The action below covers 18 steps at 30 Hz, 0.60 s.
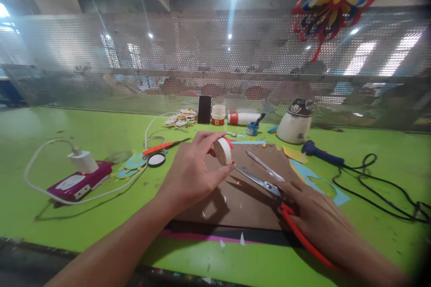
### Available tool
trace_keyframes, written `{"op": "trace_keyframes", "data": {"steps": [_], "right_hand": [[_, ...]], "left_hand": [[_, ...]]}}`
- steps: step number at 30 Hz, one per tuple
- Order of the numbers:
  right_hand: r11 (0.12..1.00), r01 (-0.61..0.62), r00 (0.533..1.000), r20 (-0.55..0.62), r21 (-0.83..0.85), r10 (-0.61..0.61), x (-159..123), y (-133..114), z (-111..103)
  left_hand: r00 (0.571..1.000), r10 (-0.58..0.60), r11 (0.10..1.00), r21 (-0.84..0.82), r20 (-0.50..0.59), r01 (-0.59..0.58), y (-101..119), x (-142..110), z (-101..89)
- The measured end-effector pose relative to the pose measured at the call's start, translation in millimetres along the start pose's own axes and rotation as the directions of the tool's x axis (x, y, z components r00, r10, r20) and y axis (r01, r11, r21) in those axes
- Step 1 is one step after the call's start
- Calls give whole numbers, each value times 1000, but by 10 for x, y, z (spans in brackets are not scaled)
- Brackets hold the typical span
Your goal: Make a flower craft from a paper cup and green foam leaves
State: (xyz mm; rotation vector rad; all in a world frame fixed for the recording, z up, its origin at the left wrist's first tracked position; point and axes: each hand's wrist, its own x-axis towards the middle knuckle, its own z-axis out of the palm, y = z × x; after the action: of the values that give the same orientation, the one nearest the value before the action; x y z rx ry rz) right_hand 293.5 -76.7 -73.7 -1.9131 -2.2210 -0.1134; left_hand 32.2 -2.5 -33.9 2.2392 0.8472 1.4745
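Between thumb and fingers, my left hand [198, 163] grips a short round piece of a paper cup [223, 150], white with a red edge, tilted so its round face shows. My right hand [313, 210] is wrapped around the red handles of a pair of scissors [269, 186]. The metal blades point left, with their tips just right of my left thumb and apart from the cup piece. Beneath both hands lies a brown board [208, 206] with small white and red scraps on it. A clear pen [265, 166] rests on the board above the scissors.
On the left are a purple power strip [81, 184] with a white charger [82, 161], an orange cutter [156, 148] and blue paper rings [129, 170]. A blue glue gun [323, 154] with black cable lies right. Behind stand paper cups [218, 115], a phone [204, 109] and a white pot [295, 123].
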Motion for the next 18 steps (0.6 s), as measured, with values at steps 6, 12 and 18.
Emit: {"op": "trace_keyframes", "data": {"steps": [6, 12, 18], "right_hand": [[963, -62, 982, -158, 263, 106, -7, 31, -21], [954, 150, 912, -409, 258, -33, -79, -30, -77], [961, 267, 898, -380, 74, -220, -145, -8, 36]], "left_hand": [[997, -2, 998, -69, -75, -3, -9, 11, 16], [996, -57, 993, -105, -74, 49, -45, 15, 27], [992, -80, 996, -43, -101, 76, -123, -1, 23]]}}
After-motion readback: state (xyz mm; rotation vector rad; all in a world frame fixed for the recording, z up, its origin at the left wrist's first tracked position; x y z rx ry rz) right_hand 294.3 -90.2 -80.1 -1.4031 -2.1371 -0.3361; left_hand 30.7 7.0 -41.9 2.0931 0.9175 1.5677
